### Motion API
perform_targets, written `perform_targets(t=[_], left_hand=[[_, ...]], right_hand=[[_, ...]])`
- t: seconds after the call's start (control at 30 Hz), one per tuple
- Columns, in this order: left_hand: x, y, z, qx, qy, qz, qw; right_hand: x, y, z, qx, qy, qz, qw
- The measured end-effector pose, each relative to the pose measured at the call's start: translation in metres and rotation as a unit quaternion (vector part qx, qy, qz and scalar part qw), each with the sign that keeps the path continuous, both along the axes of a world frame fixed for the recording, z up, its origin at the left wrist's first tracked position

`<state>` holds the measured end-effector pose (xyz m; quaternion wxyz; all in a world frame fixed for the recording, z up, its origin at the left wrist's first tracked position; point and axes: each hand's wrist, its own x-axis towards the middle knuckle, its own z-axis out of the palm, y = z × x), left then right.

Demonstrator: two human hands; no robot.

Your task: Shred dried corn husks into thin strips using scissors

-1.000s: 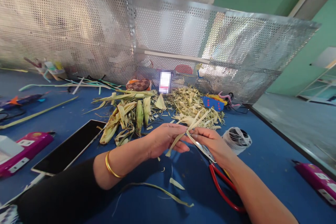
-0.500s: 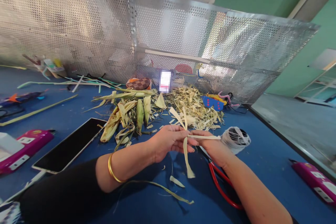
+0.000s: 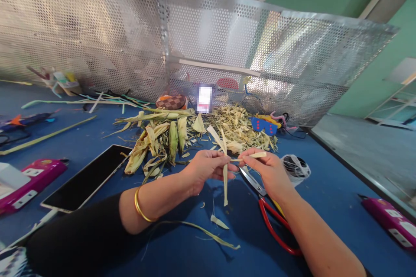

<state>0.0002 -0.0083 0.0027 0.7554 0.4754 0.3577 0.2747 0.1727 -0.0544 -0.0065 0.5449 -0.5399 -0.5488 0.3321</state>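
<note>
My left hand (image 3: 209, 166) pinches several crossed strips of pale corn husk (image 3: 225, 186) between thumb and fingers. Two ends fan upward, and one hangs straight down below the fingertips. To the right, my right hand (image 3: 264, 166) pinches another husk strip (image 3: 260, 155) that runs sideways from the left fingertips. Red-handled scissors (image 3: 276, 231) lie beneath my right wrist, blades pointing up and left. Beside that hand stands a spool of white thread (image 3: 295, 169). Loose husk scraps (image 3: 219, 222) lie on the blue table below.
Heaped corn husks (image 3: 177, 138) and shredded husk (image 3: 240, 127) lie beyond my hands, before a perforated metal screen (image 3: 211, 30). A lit phone (image 3: 204, 98) leans there. At left are a tablet (image 3: 87, 179) and a magenta power strip (image 3: 29, 181); another power strip (image 3: 390, 220) sits right.
My right hand has risen and turned, now pinching the sideways strip and drawing it out to the right. My left hand has shifted slightly left, and the scissor blades have come into view.
</note>
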Motion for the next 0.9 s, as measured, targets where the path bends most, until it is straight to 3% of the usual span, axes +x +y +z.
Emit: perform_targets(t=[0.07, 0.17, 0.23, 0.33, 0.53, 0.9], left_hand=[[-0.001, 0.0, 0.001, -0.002, 0.004, -0.004, 1.0], [-0.001, 0.001, 0.002, 0.002, 0.008, -0.013, 1.0], [-0.001, 0.0, 0.002, 0.012, 0.02, -0.024, 0.999], [0.002, -0.004, 0.0, 0.042, 0.041, -0.04, 0.997], [0.007, -0.008, -0.008, 0.07, 0.06, -0.048, 0.995], [0.007, -0.007, -0.008, 0.055, 0.053, -0.06, 0.995]], right_hand=[[0.003, 0.0, 0.001, 0.05, -0.018, -0.081, 0.995], [0.005, -0.002, 0.005, 0.134, -0.137, -0.182, 0.965], [0.002, -0.004, 0.007, 0.159, -0.223, -0.159, 0.949], [-0.008, -0.005, 0.005, 0.116, -0.256, -0.074, 0.957], [-0.017, -0.002, -0.006, -0.039, -0.155, -0.045, 0.986], [-0.018, -0.002, -0.004, -0.038, -0.109, -0.024, 0.993]])
